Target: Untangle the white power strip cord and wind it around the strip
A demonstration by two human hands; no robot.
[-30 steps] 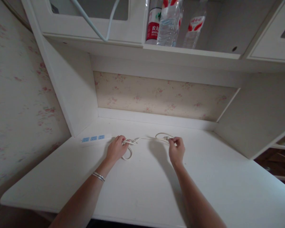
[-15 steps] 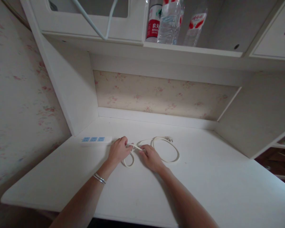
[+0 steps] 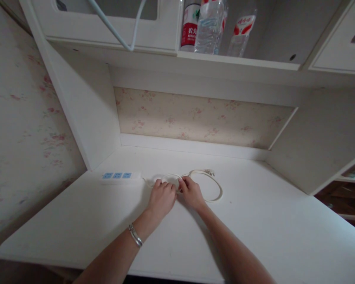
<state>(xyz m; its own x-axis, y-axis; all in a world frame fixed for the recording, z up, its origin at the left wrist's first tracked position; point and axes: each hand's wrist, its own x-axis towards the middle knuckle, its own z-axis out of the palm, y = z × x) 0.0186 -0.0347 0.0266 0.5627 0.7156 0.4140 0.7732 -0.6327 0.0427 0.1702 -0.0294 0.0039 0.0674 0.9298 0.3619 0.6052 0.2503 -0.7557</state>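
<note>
A white power strip [image 3: 122, 182] with blue socket faces lies on the desk, left of my hands. Its pale cord [image 3: 221, 192] runs from the strip's right end, passes between my hands and curves in a wide loop at the right. The plug [image 3: 210, 172] rests at the far side of that loop. My left hand [image 3: 163, 196] is closed on the cord, back of the hand upward, its fingertips partly hidden. Close beside it, my right hand [image 3: 191, 192] pinches the cord between thumb and fingers. A small arc of cord rises behind both hands.
The white desk [image 3: 254, 236] has panels at its left, right and back. Above it hangs a cabinet shelf [image 3: 239, 62] holding plastic bottles [image 3: 208, 29] and a red-labelled bottle [image 3: 190, 29]. A pale blue bent rod or cable [image 3: 118, 37] dangles before the cabinet at upper left.
My left hand has moved right and slightly nearer me, away from the strip, and now sits beside my right hand. The small cord loop below the hands no longer shows; an arc stands behind them.
</note>
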